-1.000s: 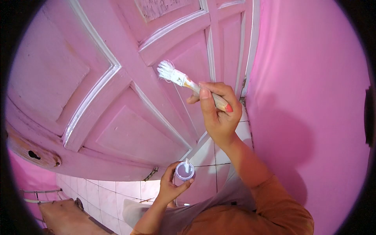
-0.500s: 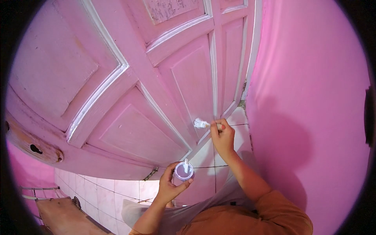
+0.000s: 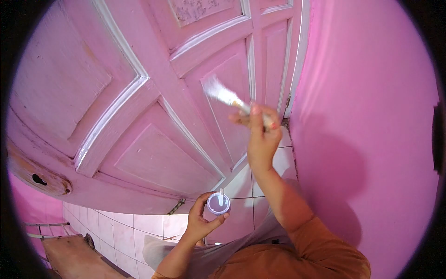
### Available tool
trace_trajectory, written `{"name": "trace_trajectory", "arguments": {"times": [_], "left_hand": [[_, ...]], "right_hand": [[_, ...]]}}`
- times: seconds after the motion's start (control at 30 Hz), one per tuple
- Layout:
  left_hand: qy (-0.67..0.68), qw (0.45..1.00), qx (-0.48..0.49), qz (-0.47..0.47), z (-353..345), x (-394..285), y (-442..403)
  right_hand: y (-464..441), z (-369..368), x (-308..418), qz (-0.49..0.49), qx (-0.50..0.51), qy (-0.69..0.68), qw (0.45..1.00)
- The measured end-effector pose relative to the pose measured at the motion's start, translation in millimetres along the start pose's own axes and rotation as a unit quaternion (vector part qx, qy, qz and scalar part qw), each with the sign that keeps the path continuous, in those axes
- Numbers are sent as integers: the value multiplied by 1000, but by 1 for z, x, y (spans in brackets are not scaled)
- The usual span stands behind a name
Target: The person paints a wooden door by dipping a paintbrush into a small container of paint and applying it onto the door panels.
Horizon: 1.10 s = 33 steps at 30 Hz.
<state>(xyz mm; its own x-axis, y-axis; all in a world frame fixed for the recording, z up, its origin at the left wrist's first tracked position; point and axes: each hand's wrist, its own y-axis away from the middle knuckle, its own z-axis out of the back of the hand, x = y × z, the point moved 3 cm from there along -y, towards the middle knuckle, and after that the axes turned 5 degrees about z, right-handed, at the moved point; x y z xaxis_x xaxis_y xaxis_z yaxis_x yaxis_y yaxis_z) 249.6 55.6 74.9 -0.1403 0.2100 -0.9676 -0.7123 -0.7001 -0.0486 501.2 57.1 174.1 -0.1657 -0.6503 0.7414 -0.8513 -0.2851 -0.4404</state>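
Note:
My right hand [image 3: 262, 132] grips a paintbrush [image 3: 227, 96] whose bristles are coated white. The bristles are over a lower panel of the pink door [image 3: 153, 60]; I cannot tell if they touch it. Low in the view, my left hand [image 3: 204, 218] is wrapped round a small round paint cup [image 3: 218, 203] with its open top facing me. A white stick or streak [image 3: 221, 196] stands at the cup's far rim. White moulding [image 3: 111, 123] frames the door's panels.
A pink wall [image 3: 371, 116] rises close on the right. Pale floor tiles [image 3: 121, 230] lie below the door. At the lower left stands a brown piece of furniture [image 3: 69, 255]. A bare lock plate [image 3: 39, 176] is on the door's left edge.
My right hand has lifted the paintbrush up and its bristles now lie higher and further left, over the panel. My left hand with the cup has stayed in place.

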Motion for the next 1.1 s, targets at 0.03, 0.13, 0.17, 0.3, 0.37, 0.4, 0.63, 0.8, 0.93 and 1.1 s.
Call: {"name": "trace_trajectory", "arguments": {"times": [0.03, 0.13, 0.17, 0.3, 0.37, 0.4, 0.63, 0.8, 0.93, 1.1], "left_hand": [[2, 1000, 0, 0, 0, 0, 0], [-5, 1000, -11, -4, 1, -3, 0], [-3, 1000, -13, -7, 1, -3, 0], [8, 1000, -8, 10, 3, -1, 1], [8, 1000, -10, 10, 2, -2, 4], [2, 1000, -11, 8, 2, -3, 6], [-7, 1000, 6, -16, 15, -4, 10], [-46, 999, 11, -14, 18, -62, -5], [-68, 996, 42, 39, 18, -128, -27], [-173, 981, 54, 64, 13, -209, -43]], "right_hand": [[13, 13, -23, -20, 1, 23, 1000], [49, 58, -73, -54, -9, 93, 994], [58, 72, -79, -51, -6, 93, 994], [50, 85, -75, -122, 23, 149, 981], [33, 69, -52, -114, 50, 196, 973], [20, 53, -39, -72, 54, 162, 983], [-52, -3, 65, 191, -21, 4, 981], [-122, -4, 62, 268, -45, 135, 953], [-118, -5, 57, 269, 32, 286, 919], [-97, -19, 104, 160, 234, 202, 937]]}}
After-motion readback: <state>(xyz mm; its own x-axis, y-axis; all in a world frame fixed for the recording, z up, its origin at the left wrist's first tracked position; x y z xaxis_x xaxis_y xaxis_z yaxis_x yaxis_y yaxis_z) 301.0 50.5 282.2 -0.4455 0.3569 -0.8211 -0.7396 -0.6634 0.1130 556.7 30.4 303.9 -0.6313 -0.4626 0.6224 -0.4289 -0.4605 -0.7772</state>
